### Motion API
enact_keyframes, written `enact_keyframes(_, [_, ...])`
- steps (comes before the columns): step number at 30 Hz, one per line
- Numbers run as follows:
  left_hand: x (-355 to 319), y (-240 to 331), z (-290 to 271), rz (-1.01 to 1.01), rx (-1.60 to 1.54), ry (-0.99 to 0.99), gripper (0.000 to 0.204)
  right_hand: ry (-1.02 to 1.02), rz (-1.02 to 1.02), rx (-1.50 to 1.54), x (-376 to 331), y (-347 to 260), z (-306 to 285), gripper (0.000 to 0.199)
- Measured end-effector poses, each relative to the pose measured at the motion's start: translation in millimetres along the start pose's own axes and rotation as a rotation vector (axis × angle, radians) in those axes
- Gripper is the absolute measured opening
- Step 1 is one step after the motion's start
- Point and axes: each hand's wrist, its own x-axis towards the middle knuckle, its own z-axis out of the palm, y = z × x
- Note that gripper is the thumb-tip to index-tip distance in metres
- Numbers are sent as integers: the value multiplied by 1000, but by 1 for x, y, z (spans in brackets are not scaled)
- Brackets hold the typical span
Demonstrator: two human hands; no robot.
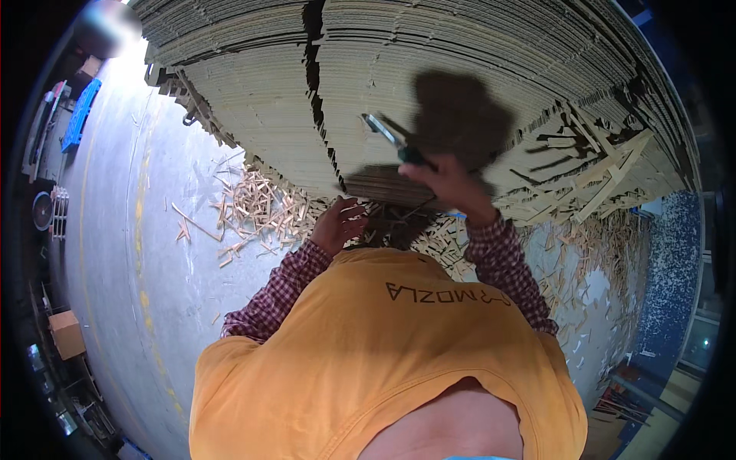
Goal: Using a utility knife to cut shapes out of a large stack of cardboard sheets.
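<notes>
My right hand (pixel 452 184) is closed around a hand tool with a dark green handle (pixel 414 156) and a long silver metal end (pixel 382 129). The metal end points up and left, over the face of a tall stack of corrugated cardboard sheets (pixel 253 84). My left hand (pixel 338 226) is by the stack's lower edge, fingers apart and partly curled, with nothing visible in them. Whether its fingertips touch the cardboard I cannot tell. A dark gap (pixel 313 69) runs down the stack left of the tool. Loose cardboard strips (pixel 606 172) stick out at its right.
Cardboard scraps (pixel 264 203) litter the grey floor (pixel 115 230) below the stack, with more scraps (pixel 575 261) at the right. Along the left stand a blue crate (pixel 81 115) and a brown box (pixel 67 334). A speckled blue surface (pixel 675 253) borders the right side.
</notes>
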Motion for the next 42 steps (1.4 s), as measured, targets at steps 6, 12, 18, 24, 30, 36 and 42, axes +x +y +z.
enact_keyframes(6, [18, -8, 0, 58, 85, -24, 43, 96, -53, 418, 24, -1, 0, 24])
enact_keyframes(12, [18, 3, 43, 268, 678, -111, 34, 28, -78, 179, -74, 38, -5, 27])
enact_keyframes(18, [19, 45, 312, 1578, 935, -705, 32, 679, -4, 455, -185, 91, -16, 29])
enact_keyframes(24, [21, 7, 500, 1351, 1605, -645, 69, 1041, 63, 732, -257, 128, 33, 30])
enact_keyframes(30, [66, -36, 514, 1551, 1377, -455, 64, 1284, 147, 802, -288, 150, 29, 29])
enact_keyframes(36, [85, -30, 439, 2037, 1542, -1175, 45, 1359, 112, 534, -290, 158, -55, 29])
enact_keyframes(42, [73, -51, 359, 1054, 1807, -1146, 47, 1194, 167, 310, -270, 135, -157, 32])
